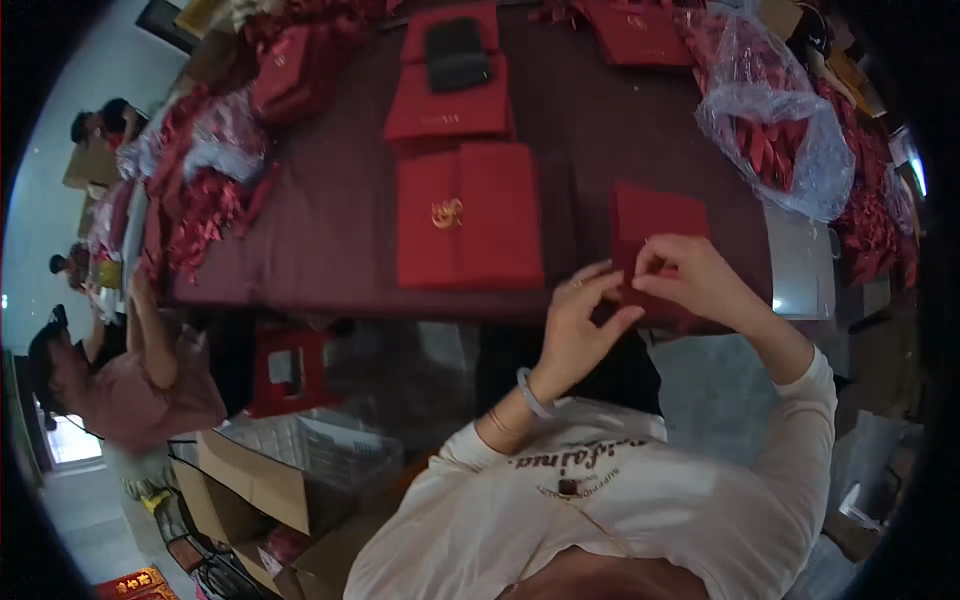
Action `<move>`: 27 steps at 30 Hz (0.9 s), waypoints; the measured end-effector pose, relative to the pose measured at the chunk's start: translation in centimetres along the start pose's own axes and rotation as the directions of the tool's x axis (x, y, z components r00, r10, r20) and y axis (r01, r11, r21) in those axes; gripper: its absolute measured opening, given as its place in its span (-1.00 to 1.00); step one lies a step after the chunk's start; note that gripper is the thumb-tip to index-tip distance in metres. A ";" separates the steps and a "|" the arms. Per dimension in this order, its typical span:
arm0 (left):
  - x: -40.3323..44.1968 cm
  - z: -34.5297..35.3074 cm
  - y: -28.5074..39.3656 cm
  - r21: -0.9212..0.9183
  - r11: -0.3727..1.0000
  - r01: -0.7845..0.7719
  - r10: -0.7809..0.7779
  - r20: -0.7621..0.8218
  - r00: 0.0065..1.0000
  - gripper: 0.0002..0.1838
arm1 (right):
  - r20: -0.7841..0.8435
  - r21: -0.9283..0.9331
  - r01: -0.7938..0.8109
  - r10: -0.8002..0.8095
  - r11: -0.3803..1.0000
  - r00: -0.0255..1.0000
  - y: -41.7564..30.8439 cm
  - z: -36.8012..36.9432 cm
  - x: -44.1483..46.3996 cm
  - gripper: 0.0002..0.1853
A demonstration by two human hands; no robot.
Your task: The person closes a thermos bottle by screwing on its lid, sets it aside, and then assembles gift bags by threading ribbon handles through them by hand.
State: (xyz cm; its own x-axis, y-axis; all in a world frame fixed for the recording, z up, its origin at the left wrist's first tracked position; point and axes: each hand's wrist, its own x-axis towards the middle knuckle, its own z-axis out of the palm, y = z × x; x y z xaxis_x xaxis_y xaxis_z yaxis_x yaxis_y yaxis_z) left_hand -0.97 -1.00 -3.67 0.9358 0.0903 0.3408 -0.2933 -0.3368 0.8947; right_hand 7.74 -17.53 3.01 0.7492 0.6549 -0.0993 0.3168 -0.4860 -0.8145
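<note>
A red box or folder (662,212) lies near the table's front edge, right of centre, partly covered by my hands. My left hand (583,328) is at its left side, thumb and fingers apart, fingertips by the red edge. Over its near part, my right hand (692,278) is closed in a pinch, thumb against forefinger; what sits between the fingertips is too small to make out. To the left, a larger red box (500,215) with a gold emblem lies flat. Beyond it are more red boxes (450,105) with a black object (457,53) on top.
Plastic bags of red ribbons (775,130) lie at the table's right, and more red ribbons (215,215) at its left. A person (150,385) sits at the left near a red stool (290,370). Below the table stands an open cardboard box (255,480).
</note>
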 end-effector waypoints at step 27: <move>2.4 -1.9 3.0 0.513 0.830 -0.220 0.094 0.261 0.961 -0.86 | -0.061 0.284 0.174 -0.163 0.943 0.985 4.0 0.9 -2.3 -0.65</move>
State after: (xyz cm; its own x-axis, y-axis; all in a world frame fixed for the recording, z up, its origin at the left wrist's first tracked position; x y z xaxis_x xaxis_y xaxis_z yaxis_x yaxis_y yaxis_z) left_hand -0.01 -0.06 0.36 0.9226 -0.1898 0.3358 -0.3495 -0.7798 0.5194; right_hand 6.75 -20.46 -0.55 0.7212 0.6892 0.0698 0.2639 -0.1801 -0.9476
